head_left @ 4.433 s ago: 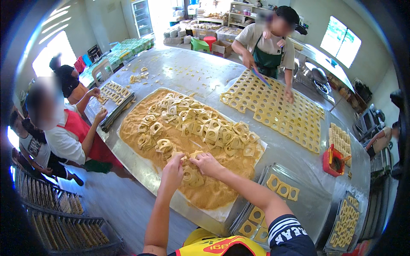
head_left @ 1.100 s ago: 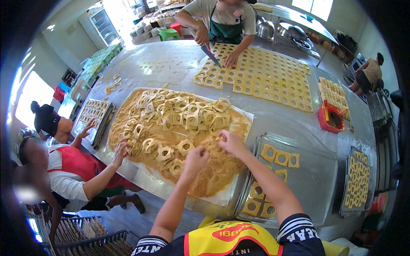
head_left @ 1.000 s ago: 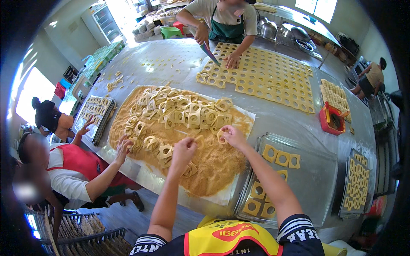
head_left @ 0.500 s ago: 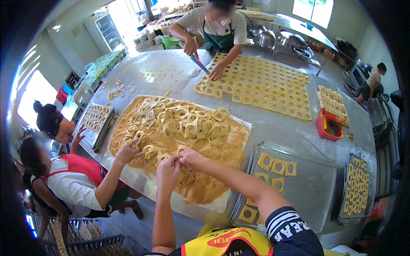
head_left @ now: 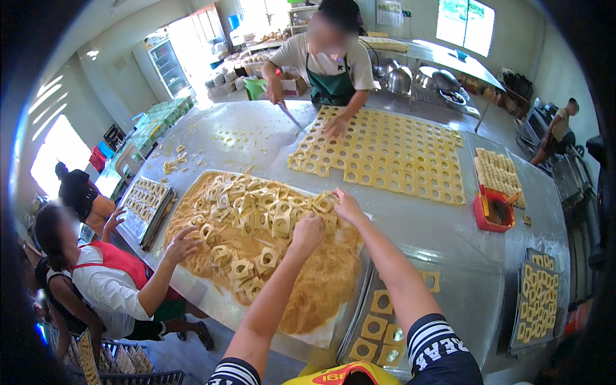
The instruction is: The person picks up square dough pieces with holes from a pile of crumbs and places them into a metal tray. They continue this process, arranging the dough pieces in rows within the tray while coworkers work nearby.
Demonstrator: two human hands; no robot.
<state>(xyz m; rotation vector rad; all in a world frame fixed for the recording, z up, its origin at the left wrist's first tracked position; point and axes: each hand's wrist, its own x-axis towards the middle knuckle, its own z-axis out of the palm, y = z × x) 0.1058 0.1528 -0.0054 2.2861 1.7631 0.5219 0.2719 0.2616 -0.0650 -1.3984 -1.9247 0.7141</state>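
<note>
Both my arms reach forward over a bed of golden-brown crumbs [head_left: 314,295] spread on a white sheet. Small pale dough squares with round holes [head_left: 256,208] lie heaped at its far side. My right hand [head_left: 348,206] is at the heap's right end, its fingers pinching the edge of a holed dough square [head_left: 325,203]. Just left of it, my left hand [head_left: 308,232] is closed over the heap's near edge; what its fingers hold is hidden. A smaller cluster of coated squares [head_left: 241,268] lies nearer, left of my left forearm.
A tray [head_left: 425,258] with rows of dough squares stands under my right forearm. Across the table a co-worker [head_left: 333,122] holds a knife beside a large perforated dough sheet [head_left: 404,151]. Another co-worker's hand [head_left: 183,245] hovers left of the crumbs. A red container [head_left: 494,221] stands right.
Both my hands have moved forward and right, from the near cluster to the far heap, and come apart. The co-worker across has drawn the knife back from the dough.
</note>
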